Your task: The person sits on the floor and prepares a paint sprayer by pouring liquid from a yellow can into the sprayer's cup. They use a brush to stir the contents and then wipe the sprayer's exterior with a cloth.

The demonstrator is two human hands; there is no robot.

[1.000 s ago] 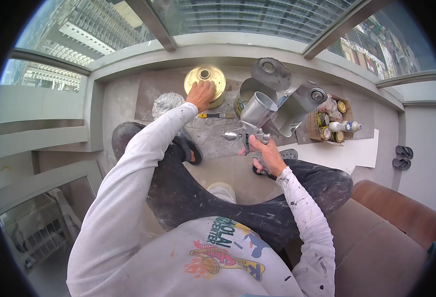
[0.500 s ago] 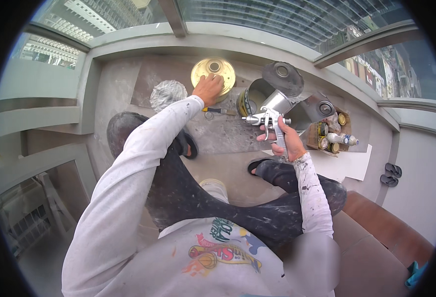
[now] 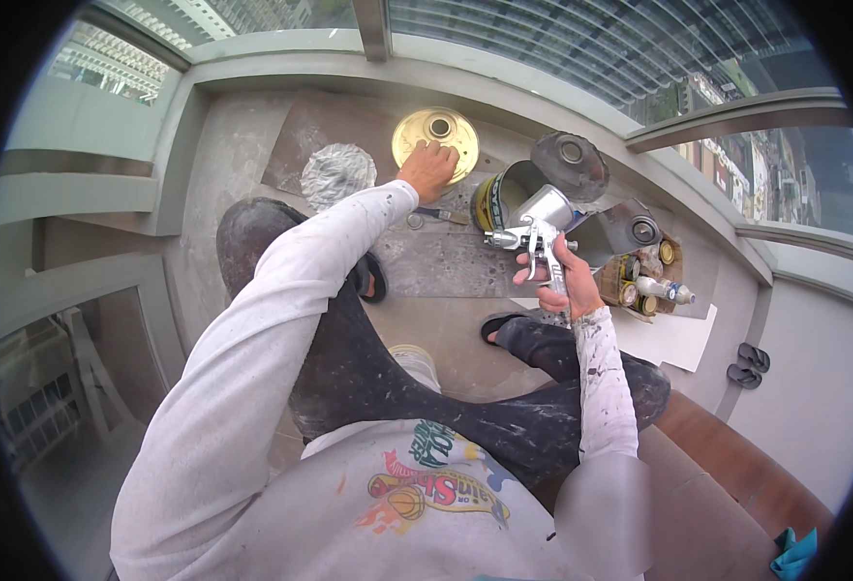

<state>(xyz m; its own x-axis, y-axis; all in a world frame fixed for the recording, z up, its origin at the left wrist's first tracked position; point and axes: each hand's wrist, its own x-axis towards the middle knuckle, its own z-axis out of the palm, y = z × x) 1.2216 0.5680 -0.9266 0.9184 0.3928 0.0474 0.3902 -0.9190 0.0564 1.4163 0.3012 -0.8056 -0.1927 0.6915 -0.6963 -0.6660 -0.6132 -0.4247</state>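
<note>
place: high-rise balcony paint spot | paint cans (image 3: 639, 276); glass railing (image 3: 543, 44)

Just beyond the grip (image 3: 557, 276) stands an open round can (image 3: 500, 198), with a dark grey round lid (image 3: 569, 165) lying farther out behind it. Close to the right of the grip sits a rectangular metal can (image 3: 620, 232), and past that a cluster of small tins (image 3: 639, 286) with a small bottle (image 3: 664, 289). A white sheet (image 3: 673, 339) lies to the grip's near right, and a pair of sandals (image 3: 744, 366) well beyond it by the wall. Far to the left lies a crumpled foil disc (image 3: 337, 174). A stained cardboard sheet (image 3: 446, 261) spreads below and left.
</note>
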